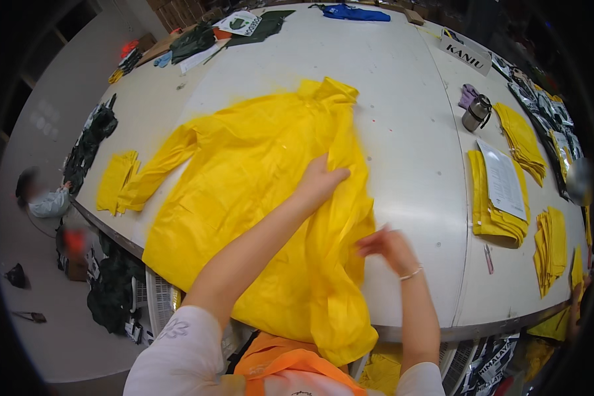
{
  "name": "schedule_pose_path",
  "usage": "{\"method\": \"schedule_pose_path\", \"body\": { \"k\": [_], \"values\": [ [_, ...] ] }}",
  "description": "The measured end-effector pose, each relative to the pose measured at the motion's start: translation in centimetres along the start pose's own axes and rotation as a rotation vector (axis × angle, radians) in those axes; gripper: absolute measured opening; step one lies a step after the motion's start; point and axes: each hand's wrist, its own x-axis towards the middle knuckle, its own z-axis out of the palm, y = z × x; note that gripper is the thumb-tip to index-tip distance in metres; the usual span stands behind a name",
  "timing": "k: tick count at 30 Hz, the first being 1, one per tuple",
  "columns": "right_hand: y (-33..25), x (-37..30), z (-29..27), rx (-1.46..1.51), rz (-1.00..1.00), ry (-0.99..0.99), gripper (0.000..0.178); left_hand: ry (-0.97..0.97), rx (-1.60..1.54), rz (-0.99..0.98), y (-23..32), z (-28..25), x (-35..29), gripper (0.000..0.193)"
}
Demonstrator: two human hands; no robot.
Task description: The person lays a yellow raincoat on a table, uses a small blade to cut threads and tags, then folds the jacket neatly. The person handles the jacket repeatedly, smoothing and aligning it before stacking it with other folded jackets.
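Fingers of the left hand (320, 181) lie flat and pressed together on the yellow raincoat (257, 198), forearm stretched forward over it. The right hand (386, 245) pinches the coat's folded right edge, fingers blurred, wrist bent. The thin, glossy, creased coat spreads across the white worktop (409, 132), its hem hanging over the near edge. Folded yellow stacks (498, 214) sit toward the right edge.

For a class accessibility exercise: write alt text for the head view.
A person's left hand presses flat on a yellow garment spread over a white table, while the right hand grips its edge. Folded yellow stacks lie to the right.
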Motion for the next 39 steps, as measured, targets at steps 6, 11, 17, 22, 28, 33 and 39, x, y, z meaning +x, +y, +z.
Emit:
{"method": "schedule_pose_path", "body": {
  "k": [6, 11, 17, 22, 28, 33, 39],
  "values": [
    [8.3, 6.5, -3.1, -0.337, -0.235, 0.592, 0.043, -0.563, 0.006, 0.508, 12.9, -10.3, -22.0, 0.047],
    [11.3, 6.8, 4.7, -0.409, -0.279, 0.789, 0.044, -1.071, -0.247, 0.972, 18.5, -19.3, -35.1, 0.024],
    [9.0, -18.9, 9.6, -0.670, -0.296, 1.414, 0.046, -1.270, -0.329, 0.982, 17.3, -28.1, -37.9, 0.027],
    [1.3, -39.0, 21.5, -0.937, -0.309, 1.864, 0.047, -1.186, 0.493, 1.125, 17.6, -29.1, -38.9, 0.025],
    [-12.9, -38.9, 29.4, -1.259, -0.526, 1.896, 0.049, -0.734, 0.685, 0.946, 16.0, -33.1, -44.7, 0.029],
    [-24.8, -21.5, 34.8, -1.459, -0.780, 1.560, 0.051, -0.289, 0.691, 0.468, 14.5, -39.5, -49.5, 0.031],
    [-27.4, 16.6, 44.2, -1.437, -1.005, 0.796, 0.052, 0.572, 0.266, 0.079, 6.2, -43.3, -53.0, 0.020]
  ]
}}
